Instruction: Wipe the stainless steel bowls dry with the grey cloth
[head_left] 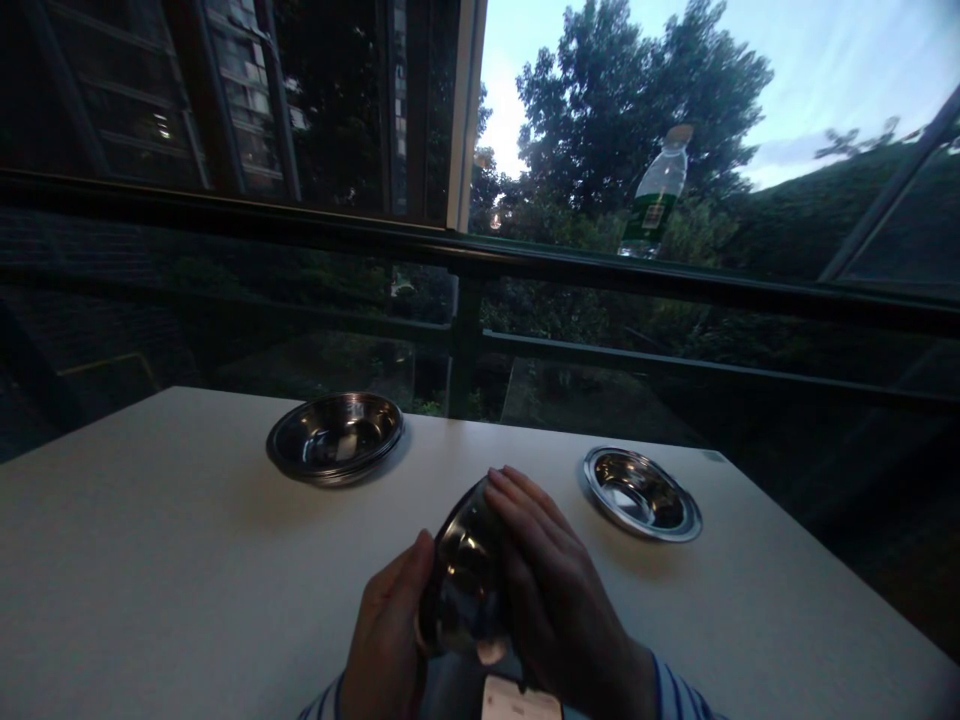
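Observation:
Between both hands a shiny metal bowl (466,570) is held tilted up on its side, above the near edge of the white table. My left hand (390,620) grips its left rim, thumb up along the edge. My right hand (551,590) lies against its right side, fingers wrapped over the top. A stack of metal bowls (337,440) stands at the back left of the table. To the right, another metal bowl (641,495) sits upright, apart from my right hand; its rim looks doubled, so it may be more than one.
The white table (187,560) ends at a dark railing (525,262) by the windows. On the ledge behind the rail stands a clear plastic bottle (656,200) with a green label. A phone-like lit screen (520,700) shows below my hands.

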